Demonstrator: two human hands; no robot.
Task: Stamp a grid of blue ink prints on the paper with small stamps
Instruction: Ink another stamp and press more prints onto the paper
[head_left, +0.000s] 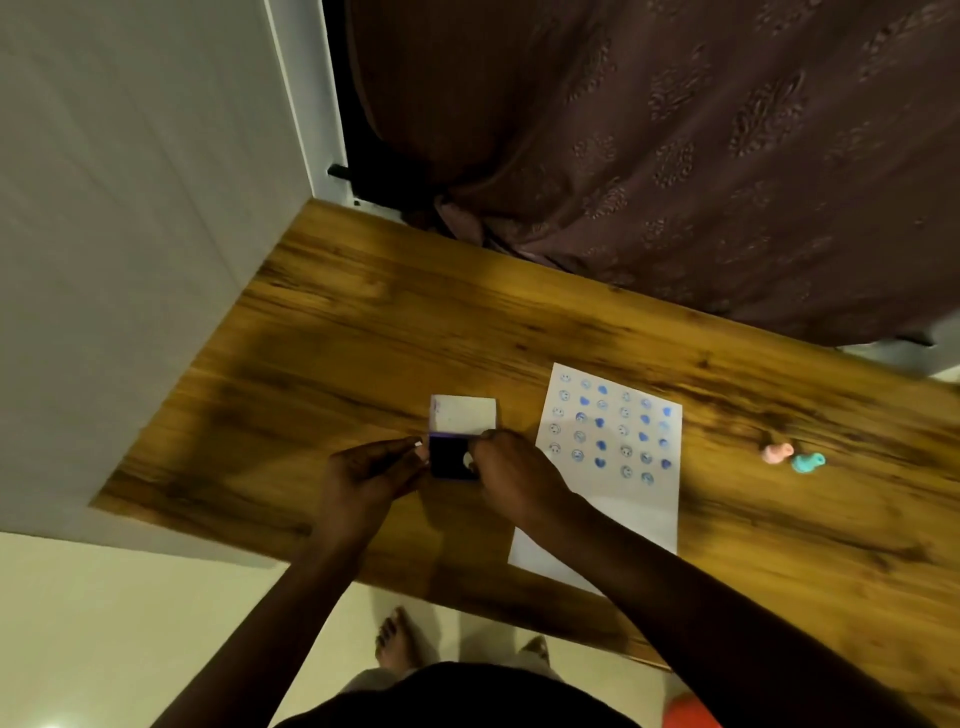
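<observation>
A white paper (647, 512) lies on the wooden table (363, 322) with a grid of blue smiley and heart prints on its upper half. Left of it stands a small ink pad (448, 460), dark inside, with its white lid (462, 414) flipped open away from me. My left hand (371, 480) pinches the pad's left edge. My right hand (514, 480) holds its right edge, thumb over the dark pad. A pink stamp (776, 452) and a teal stamp (808, 461) lie on the table right of the paper, apart from both hands.
A white wall panel (130, 260) borders the table on the left. A brown patterned curtain (675, 156) hangs behind the far edge. My bare feet (397, 644) stand on the pale floor below the near table edge. An orange object (685, 714) shows at the bottom.
</observation>
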